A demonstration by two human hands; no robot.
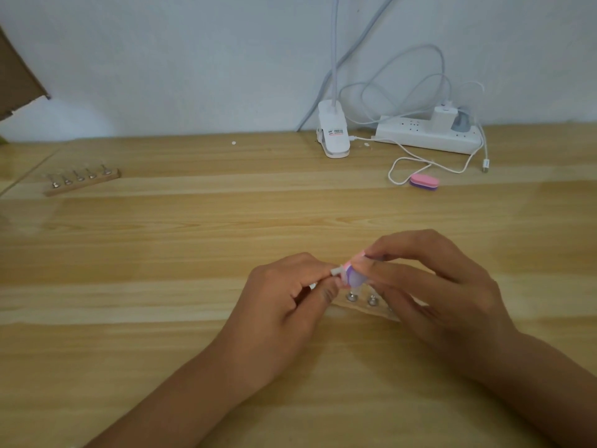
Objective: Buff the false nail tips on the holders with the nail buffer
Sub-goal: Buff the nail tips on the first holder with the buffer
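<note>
Setting: a pale wooden table (161, 253) meets a white wall (193, 59).
Left hand: the left hand (284, 305) is at centre, just above the table. Thumb and forefinger pinch a small white holder (335, 272), whose end points right.
Right hand: the right hand (429, 286) curls its fingers around the buffer (356, 277), a pink and purple block, gripping it from the right.
Contact: the buffer's end meets the tip of the holder. The nail tip there is too small and blurred to make out.
Near rack: a wooden rack (358, 308) lies flat under the hands, partly hidden by the right fingers. Two metal studs (351, 298) show on it.
Far rack: a second rack (82, 184) sits well apart at far left, with five holders standing in a row.
Spare buffer: another pink and purple block (424, 182) rests at the right rear, beside a loop of white cable (397, 169).
Back edge: a white lamp clamp (333, 134) grips the table's rear edge. A white power strip (420, 137) lies just to its right, with a charger plugged in.
Corner: brown cardboard (16, 76) juts in at upper left.
</note>
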